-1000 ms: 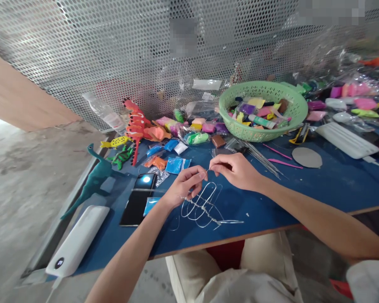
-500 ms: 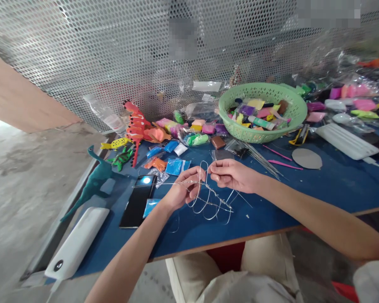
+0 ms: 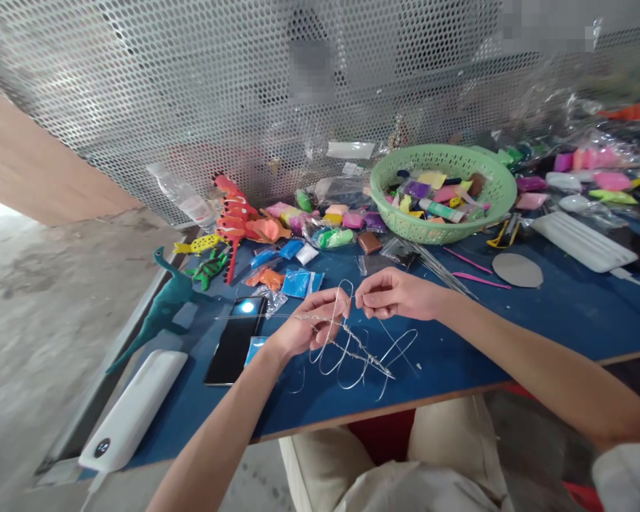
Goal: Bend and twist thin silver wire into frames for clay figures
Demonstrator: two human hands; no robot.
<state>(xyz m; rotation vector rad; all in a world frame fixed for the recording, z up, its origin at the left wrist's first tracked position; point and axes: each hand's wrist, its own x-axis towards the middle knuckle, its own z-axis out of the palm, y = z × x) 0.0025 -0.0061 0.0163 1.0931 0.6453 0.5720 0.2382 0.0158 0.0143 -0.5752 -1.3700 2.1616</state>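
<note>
A twisted wire frame (image 3: 367, 355) with several loose loops hangs over the front of the blue table. My left hand (image 3: 314, 323) is closed on it, thumb and fingers pinching the wire near the top loop. Just to the right, my right hand (image 3: 387, 293) pinches a thin wire at its fingertips. The two hands are slightly apart. A straight wire end sticks out leftward above a black phone (image 3: 235, 345) whose screen reflects a light. A blue clay packet (image 3: 302, 283) lies beyond my left hand, and another is partly hidden by my left forearm.
A green basket (image 3: 442, 231) of clay packets stands behind, near straight wires (image 3: 440, 267) and pink tools (image 3: 480, 279). At left are a teal dinosaur (image 3: 165, 302), a red figure (image 3: 235, 220) and a white power bank (image 3: 136, 409). A perforated metal panel (image 3: 208, 85) rises behind the table.
The loose wire loops have swung and spread to the right below my right hand. Both hands keep their pinch and have shifted only slightly.
</note>
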